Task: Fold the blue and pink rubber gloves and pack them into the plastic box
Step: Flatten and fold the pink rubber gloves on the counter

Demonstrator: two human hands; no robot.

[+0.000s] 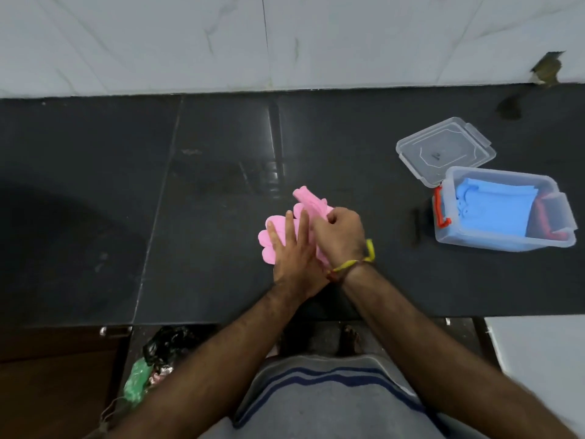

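Note:
Pink rubber gloves (269, 239) lie on the dark counter (205, 217) near its front edge. My left hand (292, 251) presses flat on them, fingers spread. My right hand (340, 232) is closed on a part of the pink gloves and lifts it up and over; the raised pink end (308, 198) sticks out beyond my knuckles. At the right stands the clear plastic box (474, 240) with red latches, and folded blue gloves (493, 210) lie inside it.
The box's clear lid (443, 150) lies flat just behind the box. A white tiled wall (285, 42) runs along the counter's back edge. Below the counter's front edge are crumpled black and green bags (152, 362) on the floor.

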